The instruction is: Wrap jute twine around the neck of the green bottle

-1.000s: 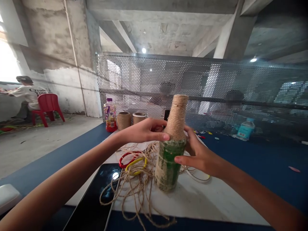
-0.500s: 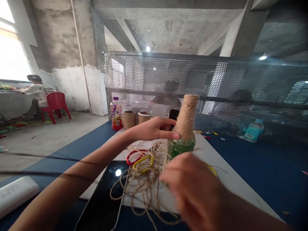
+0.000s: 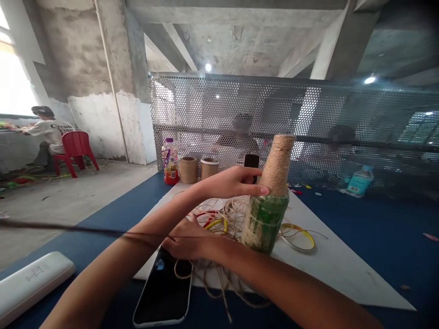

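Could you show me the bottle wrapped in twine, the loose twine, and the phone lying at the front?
Bottle [image 3: 265, 224]: head view, on its green middle.
Loose twine [image 3: 233, 214]: head view, on the tangle left of the bottle.
Phone [image 3: 163, 292]: head view, on its dark screen.

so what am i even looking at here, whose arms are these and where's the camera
This is a single view from a camera worn on a person's head, looking down at their own two arms, with no machine involved. The left hand has its fingers against the neck of a bottle wrapped in twine. The right hand reaches across to the loose twine, beside a phone. These lie on a white sheet on a blue table, with a yellow ring nearby and two twine rolls further along.
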`<state>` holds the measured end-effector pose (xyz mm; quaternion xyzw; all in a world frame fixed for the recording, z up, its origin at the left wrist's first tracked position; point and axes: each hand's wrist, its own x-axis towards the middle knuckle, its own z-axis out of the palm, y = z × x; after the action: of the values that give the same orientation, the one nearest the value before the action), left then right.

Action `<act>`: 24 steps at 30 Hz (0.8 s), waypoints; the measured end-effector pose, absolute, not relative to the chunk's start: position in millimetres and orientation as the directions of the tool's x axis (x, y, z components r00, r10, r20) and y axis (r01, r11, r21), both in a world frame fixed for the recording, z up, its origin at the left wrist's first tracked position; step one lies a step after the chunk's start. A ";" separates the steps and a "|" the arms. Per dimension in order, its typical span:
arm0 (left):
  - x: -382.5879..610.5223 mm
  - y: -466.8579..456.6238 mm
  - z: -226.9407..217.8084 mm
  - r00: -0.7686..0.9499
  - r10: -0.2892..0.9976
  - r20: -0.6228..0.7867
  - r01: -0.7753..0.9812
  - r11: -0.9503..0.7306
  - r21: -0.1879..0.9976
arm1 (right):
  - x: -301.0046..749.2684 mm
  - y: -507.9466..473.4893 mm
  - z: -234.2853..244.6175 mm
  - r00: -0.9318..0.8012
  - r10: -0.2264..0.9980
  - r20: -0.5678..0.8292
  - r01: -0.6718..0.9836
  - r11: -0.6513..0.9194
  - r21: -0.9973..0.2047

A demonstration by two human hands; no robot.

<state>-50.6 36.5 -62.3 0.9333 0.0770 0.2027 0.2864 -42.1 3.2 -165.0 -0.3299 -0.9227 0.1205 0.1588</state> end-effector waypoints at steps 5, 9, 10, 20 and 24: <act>-48.5 38.6 -63.6 0.912 0.230 0.340 -0.004 -0.823 0.568 | -46.7 2.2 -176.5 -0.701 0.676 0.228 0.611 0.734 -0.297; -47.3 39.8 -65.6 0.907 0.238 0.347 -0.007 -0.817 0.577 | -51.4 2.0 -184.8 -0.655 0.703 0.278 0.647 0.711 -0.275; -47.2 39.9 -65.9 0.907 0.238 0.348 -0.009 -0.814 0.581 | -52.1 2.2 -186.6 -0.646 0.707 0.289 0.653 0.707 -0.270; -47.5 37.8 -65.7 0.904 0.242 0.353 -0.011 -0.811 0.585 | -53.0 8.8 -193.5 -0.631 0.712 0.309 0.675 0.700 -0.234; -47.3 38.4 -66.1 0.905 0.244 0.347 -0.006 -0.810 0.586 | -53.2 9.2 -193.9 -0.629 0.713 0.309 0.672 0.699 -0.246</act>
<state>-47.3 38.4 -66.1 0.9284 0.0642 0.2078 0.3012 -53.2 9.2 -193.9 -0.3843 -0.9010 0.0535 0.1942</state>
